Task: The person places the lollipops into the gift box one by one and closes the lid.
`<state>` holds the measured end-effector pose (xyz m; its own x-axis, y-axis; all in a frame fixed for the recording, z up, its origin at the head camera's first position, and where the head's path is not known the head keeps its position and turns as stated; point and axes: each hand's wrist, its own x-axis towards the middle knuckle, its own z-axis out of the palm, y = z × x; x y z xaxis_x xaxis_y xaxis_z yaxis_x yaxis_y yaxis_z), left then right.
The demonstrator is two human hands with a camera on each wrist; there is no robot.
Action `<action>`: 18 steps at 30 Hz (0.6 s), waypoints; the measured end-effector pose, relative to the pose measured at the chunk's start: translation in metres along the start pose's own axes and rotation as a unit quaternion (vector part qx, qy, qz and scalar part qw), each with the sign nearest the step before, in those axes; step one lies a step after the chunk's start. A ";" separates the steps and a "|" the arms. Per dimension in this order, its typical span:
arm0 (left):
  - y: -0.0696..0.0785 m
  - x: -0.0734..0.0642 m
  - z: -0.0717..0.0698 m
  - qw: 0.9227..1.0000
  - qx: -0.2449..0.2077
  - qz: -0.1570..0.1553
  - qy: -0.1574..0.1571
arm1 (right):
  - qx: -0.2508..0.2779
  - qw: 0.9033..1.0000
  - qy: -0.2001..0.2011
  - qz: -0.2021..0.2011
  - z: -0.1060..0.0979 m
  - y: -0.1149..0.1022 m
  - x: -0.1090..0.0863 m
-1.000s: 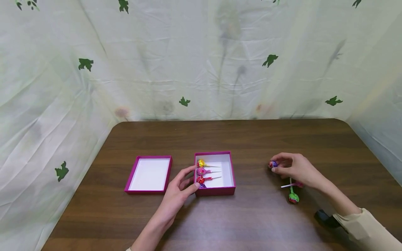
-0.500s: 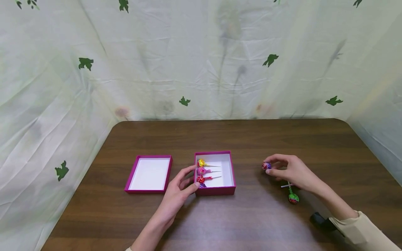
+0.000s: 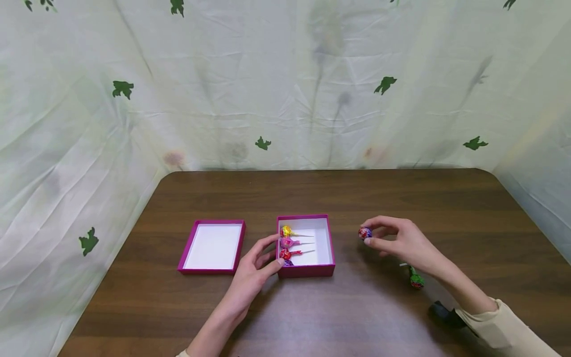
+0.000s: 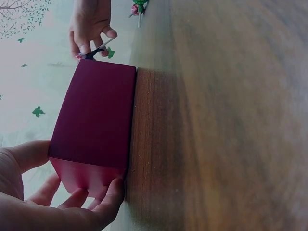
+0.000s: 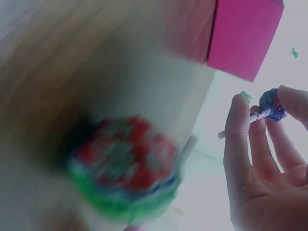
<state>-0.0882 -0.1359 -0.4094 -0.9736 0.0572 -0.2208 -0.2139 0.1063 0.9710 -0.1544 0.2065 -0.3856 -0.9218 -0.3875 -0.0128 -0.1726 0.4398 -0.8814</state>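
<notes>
My left hand (image 3: 254, 275) grips the left side of an open magenta box (image 3: 308, 271), its thumb at the near left corner. Inside lie several lollipops in a column, sticks to the right: yellow (image 3: 286, 231), pink (image 3: 289, 242), red (image 3: 285, 253) and a purple one (image 3: 288, 263) partly behind my thumb. Right of the box, above the table, my right hand (image 3: 408, 245) pinches a blue-purple lollipop (image 3: 365, 233). Its white stick shows between the fingers in the right wrist view. A green lollipop (image 3: 417, 280) lies beneath the right forearm, with a pink-red lollipop (image 4: 134, 9) beside it.
The box's magenta lid (image 3: 211, 247) lies white side up to the left on the brown wooden table (image 3: 339, 317). A pale curtain (image 3: 276, 99) with green leaf shapes hangs behind the table. A black device (image 3: 446, 315) sits under the right wrist.
My right hand has moved left toward the box with the blue-purple lollipop, away from the lollipops on the table. The left hand and box stay in place.
</notes>
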 end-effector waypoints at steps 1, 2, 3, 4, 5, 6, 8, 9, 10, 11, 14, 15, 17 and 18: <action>0.000 0.000 0.000 1.000 -0.001 0.000 0.000 | 0.002 1.000 0.000 -0.002 0.002 -0.002 0.000; 0.000 0.000 0.000 1.000 -0.001 0.001 0.000 | 0.002 1.000 0.000 -0.004 0.003 -0.003 0.001; 0.000 0.000 0.000 1.000 -0.001 0.002 0.000 | 0.002 1.000 0.001 -0.007 0.004 -0.005 0.001; 0.000 0.000 0.000 1.000 -0.001 0.002 0.000 | 0.003 1.000 0.002 -0.009 0.006 -0.006 0.001; 0.000 0.000 0.000 1.000 0.000 0.003 0.000 | 0.005 1.000 0.003 -0.011 0.007 -0.007 0.002; 0.000 0.000 0.000 1.000 0.000 0.003 0.001 | 0.005 1.000 0.004 -0.015 0.008 -0.009 0.002; 0.000 0.000 0.000 1.000 0.001 0.002 0.002 | 0.006 1.000 0.006 -0.023 0.010 -0.012 0.003; 0.000 0.000 0.000 1.000 0.001 0.002 0.002 | 0.010 1.000 0.006 -0.026 0.012 -0.013 0.003; 0.000 0.000 0.000 1.000 0.001 0.002 0.002 | 0.013 0.999 0.005 -0.029 0.013 -0.015 0.004; 0.000 0.000 0.000 1.000 0.001 0.003 0.001 | 0.016 0.999 0.005 -0.032 0.015 -0.016 0.004; -0.001 0.000 0.000 1.000 0.000 0.004 -0.001 | 0.024 0.999 0.003 -0.043 0.019 -0.021 0.006; -0.001 0.000 0.000 1.000 -0.001 0.004 -0.002 | 0.027 0.999 0.003 -0.046 0.020 -0.023 0.006; -0.001 0.000 0.000 1.000 -0.001 0.003 -0.003 | 0.031 0.998 0.003 -0.053 0.023 -0.030 0.006; -0.001 0.000 0.000 1.000 -0.001 0.002 -0.003 | 0.031 0.998 0.003 -0.056 0.024 -0.036 0.005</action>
<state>-0.0884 -0.1365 -0.4108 -0.9741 0.0635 -0.2168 -0.2097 0.1032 0.9723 -0.1449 0.1692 -0.3656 -0.9002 -0.4259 0.0908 -0.2533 0.3426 -0.9047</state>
